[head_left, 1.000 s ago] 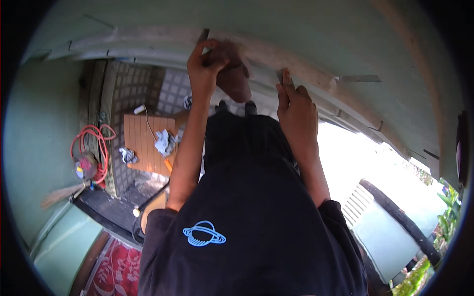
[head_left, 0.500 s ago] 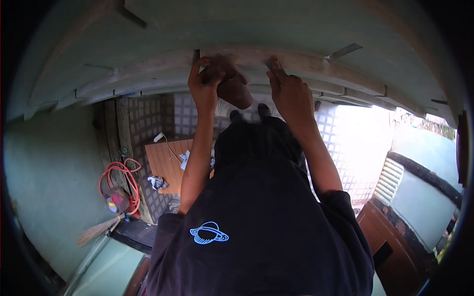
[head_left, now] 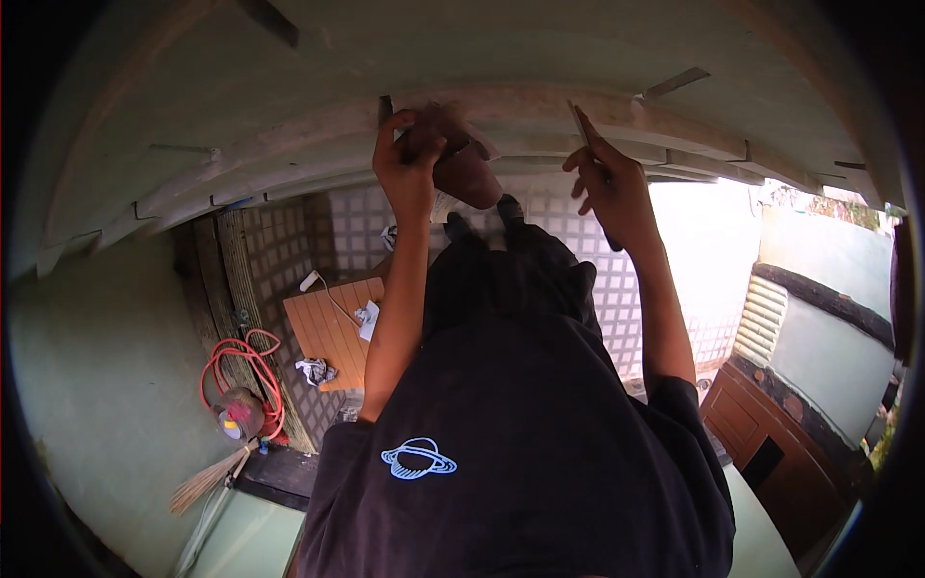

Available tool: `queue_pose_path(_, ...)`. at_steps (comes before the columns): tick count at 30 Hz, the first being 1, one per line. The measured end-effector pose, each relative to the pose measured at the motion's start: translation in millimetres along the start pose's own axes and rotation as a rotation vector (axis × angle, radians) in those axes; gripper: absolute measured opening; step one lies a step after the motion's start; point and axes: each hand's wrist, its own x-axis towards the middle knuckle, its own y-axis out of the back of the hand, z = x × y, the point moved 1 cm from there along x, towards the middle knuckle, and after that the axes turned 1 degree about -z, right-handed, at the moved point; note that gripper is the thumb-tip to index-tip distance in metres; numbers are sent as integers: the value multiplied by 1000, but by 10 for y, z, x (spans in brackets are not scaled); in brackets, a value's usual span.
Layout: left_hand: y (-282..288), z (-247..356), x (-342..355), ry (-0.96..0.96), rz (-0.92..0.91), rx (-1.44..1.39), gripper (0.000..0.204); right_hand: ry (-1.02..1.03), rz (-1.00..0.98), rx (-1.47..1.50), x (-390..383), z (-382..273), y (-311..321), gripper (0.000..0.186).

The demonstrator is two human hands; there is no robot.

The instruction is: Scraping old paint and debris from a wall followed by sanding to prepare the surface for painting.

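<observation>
Raised near a pale wooden beam (head_left: 540, 100), my left hand (head_left: 403, 159) grips curled brown sheets (head_left: 468, 177) that look like sandpaper. The lower sheet hangs in a rolled flap, and the upper part is blurred close to the beam. My right hand (head_left: 617, 188) is further right and just below the beam, apart from it. It holds a slim knife-like tool (head_left: 580, 120), its thin end pointing up along the index finger and a dark end showing under the palm. The other fingers are loosely curled, and the exact kind of tool is unclear.
Below left is a slatted wooden table (head_left: 332, 337) with crumpled paper (head_left: 315, 372) beside it and a white corded object (head_left: 309, 280). A red hose (head_left: 217, 366) hangs by a post near a straw broom (head_left: 207, 479). A metal strip (head_left: 677, 83) juts from the beam.
My right hand has moved right and down, away from the beam, with the tool, and its fingers have loosened. My left hand stays nearly in place with the brown sheets.
</observation>
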Motion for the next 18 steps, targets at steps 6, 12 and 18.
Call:
queue_pose_path(6, 2, -21, 17, 21, -30, -24, 44, 49, 32, -497, 43, -73, -32, 61)
queue_pose_path(12, 33, 4, 17, 5, -52, -4, 45, 230, -35, -429, -41, 37, -91, 62)
queue_pose_path(18, 4, 112, 26, -5, -68, 82, 44, 181, 146, -463, -186, -103, -279, 53)
